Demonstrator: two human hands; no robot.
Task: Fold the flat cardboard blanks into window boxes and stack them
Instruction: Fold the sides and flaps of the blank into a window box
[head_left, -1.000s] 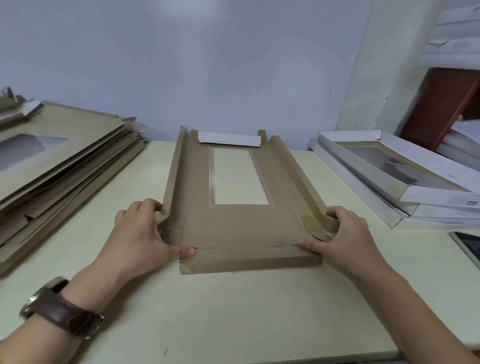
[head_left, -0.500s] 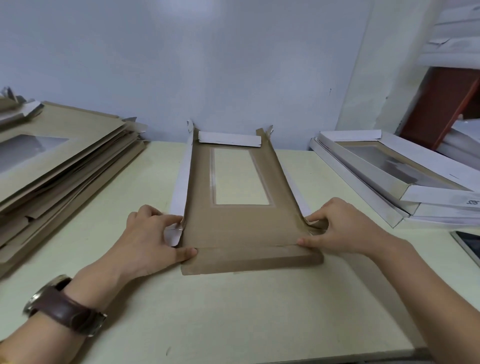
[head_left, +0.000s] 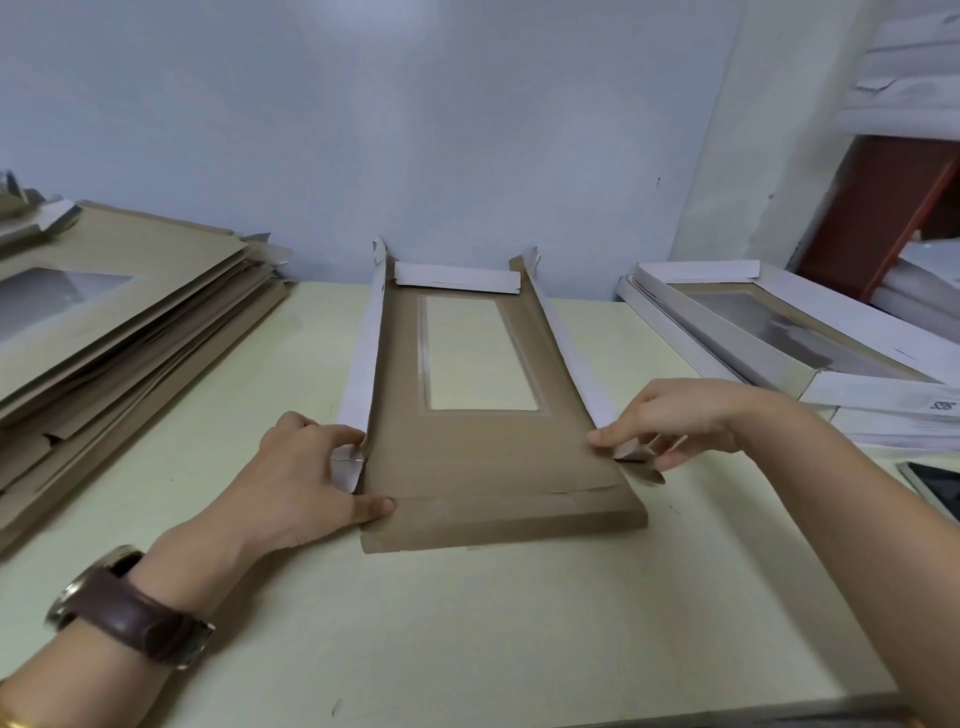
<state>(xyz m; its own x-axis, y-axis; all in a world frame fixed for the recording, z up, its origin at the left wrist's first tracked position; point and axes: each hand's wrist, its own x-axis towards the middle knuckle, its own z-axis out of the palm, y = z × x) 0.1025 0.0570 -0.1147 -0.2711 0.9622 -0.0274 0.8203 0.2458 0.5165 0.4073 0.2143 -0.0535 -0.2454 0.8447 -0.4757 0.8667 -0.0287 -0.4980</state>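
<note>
A brown cardboard blank (head_left: 483, 462) with a clear rectangular window lies in the middle of the table, its long side walls standing up and showing white outsides. My left hand (head_left: 306, 478) grips the near end of the left wall, thumb lying along the front crease. My right hand (head_left: 670, 421) pinches the near end of the right wall and its small corner tab. The front flap lies folded flat at the near edge; the far flap is folded inward, white side up.
A tall pile of flat brown blanks (head_left: 119, 322) fills the table's left side. Folded white window boxes (head_left: 795, 332) are stacked at the right. A dark tablet corner (head_left: 935, 488) shows at the right edge. The wall stands just behind the blank.
Both side walls have been raised from leaning outward to standing upright, white outsides now showing. My right hand lifted and shifted to pinch the corner tab.
</note>
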